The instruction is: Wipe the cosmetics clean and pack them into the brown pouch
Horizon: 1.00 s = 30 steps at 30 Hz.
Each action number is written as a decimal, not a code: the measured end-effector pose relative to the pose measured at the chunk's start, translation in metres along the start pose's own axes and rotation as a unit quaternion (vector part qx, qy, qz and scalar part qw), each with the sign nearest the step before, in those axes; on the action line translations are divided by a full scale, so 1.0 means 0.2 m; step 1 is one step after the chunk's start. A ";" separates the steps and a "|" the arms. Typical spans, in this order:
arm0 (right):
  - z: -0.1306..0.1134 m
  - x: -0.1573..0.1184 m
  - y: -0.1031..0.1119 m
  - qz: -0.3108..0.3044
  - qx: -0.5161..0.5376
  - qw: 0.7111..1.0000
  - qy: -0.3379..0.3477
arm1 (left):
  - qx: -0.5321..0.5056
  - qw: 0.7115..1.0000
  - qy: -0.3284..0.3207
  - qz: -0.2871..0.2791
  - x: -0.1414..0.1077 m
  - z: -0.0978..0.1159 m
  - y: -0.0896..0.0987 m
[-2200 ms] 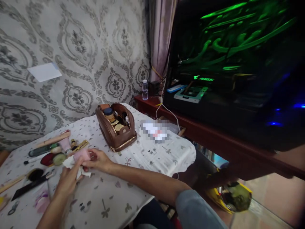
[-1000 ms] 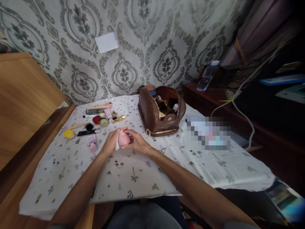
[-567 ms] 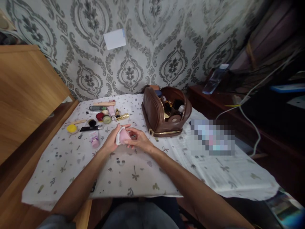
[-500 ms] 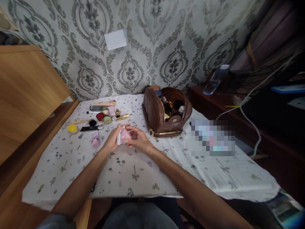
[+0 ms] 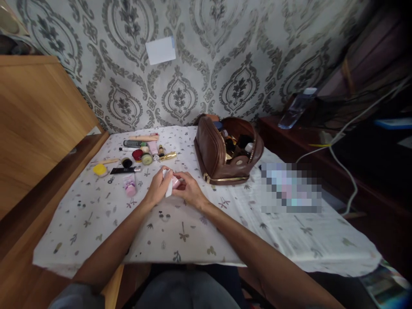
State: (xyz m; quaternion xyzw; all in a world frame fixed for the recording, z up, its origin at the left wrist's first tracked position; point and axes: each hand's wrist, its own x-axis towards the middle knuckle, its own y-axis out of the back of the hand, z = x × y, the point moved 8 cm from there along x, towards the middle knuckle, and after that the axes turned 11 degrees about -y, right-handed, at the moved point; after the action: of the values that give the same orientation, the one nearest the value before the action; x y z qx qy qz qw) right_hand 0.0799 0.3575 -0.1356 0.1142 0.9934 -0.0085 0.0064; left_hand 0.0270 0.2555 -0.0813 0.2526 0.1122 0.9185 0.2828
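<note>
Between my hands, over the middle of the table, is a small pink item. My right hand has its fingers closed round the item's right side. A white wipe is pressed against the left side of the item by my left hand, whose fingers partly cover it. Left of my hands lie a purple and pink tube, a black tube, a yellow item, a gold tube, a red round jar and a green round jar.
An open brown bag with cosmetics inside stands behind my hands to the right. A blurred-out item lies on the patterned cloth. A clear bottle and a white cable are at the right.
My left hand has turned and closed more over the white wipe, which now covers more of the pink item's left side. The whole view has shifted slightly.
</note>
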 end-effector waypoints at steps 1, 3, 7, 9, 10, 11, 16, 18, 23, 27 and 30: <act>0.00 0.00 0.00 -0.004 -0.005 1.000 0.004 | 0.001 1.000 0.008 -0.001 0.00 -0.01 0.00; -0.02 -0.01 -0.01 -0.010 -0.009 1.000 0.011 | 0.004 1.000 0.020 -0.006 0.00 -0.04 0.01; -0.05 -0.04 -0.02 -0.032 0.006 0.999 0.021 | -0.024 0.999 0.035 0.006 0.01 -0.10 0.03; -0.07 -0.04 -0.03 -0.042 0.016 0.999 0.022 | -0.060 0.996 0.052 0.029 0.01 -0.14 0.04; -0.07 -0.05 -0.04 -0.045 0.020 0.998 0.023 | -0.082 0.994 0.063 0.042 0.01 -0.16 0.05; -0.08 -0.05 -0.04 -0.048 0.026 0.998 0.024 | -0.106 0.990 0.073 0.054 0.01 -0.18 0.05; -0.10 -0.04 -0.04 -0.071 0.040 0.996 0.044 | -0.256 0.953 0.133 0.088 0.00 -0.24 0.04; -0.11 -0.04 -0.03 -0.074 0.025 0.995 0.065 | -0.289 0.941 0.155 0.084 0.00 -0.24 0.02; -0.13 -0.05 0.00 -0.038 -0.078 0.991 0.099 | -0.334 0.920 0.203 0.039 -0.01 -0.24 -0.06; -0.13 -0.07 0.00 -0.021 -0.118 0.988 0.099 | -0.326 0.924 0.196 0.040 -0.01 -0.23 -0.06; -0.13 -0.07 0.00 -0.010 -0.124 0.989 0.083 | -0.247 0.956 0.143 0.072 0.00 -0.22 -0.01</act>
State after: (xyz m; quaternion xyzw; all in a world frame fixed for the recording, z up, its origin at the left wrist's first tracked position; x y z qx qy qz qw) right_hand 0.0931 0.3539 -0.1091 0.1033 0.9849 0.1246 -0.0620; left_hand 0.0050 0.2539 -0.1196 0.0481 -0.0971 0.9620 0.2508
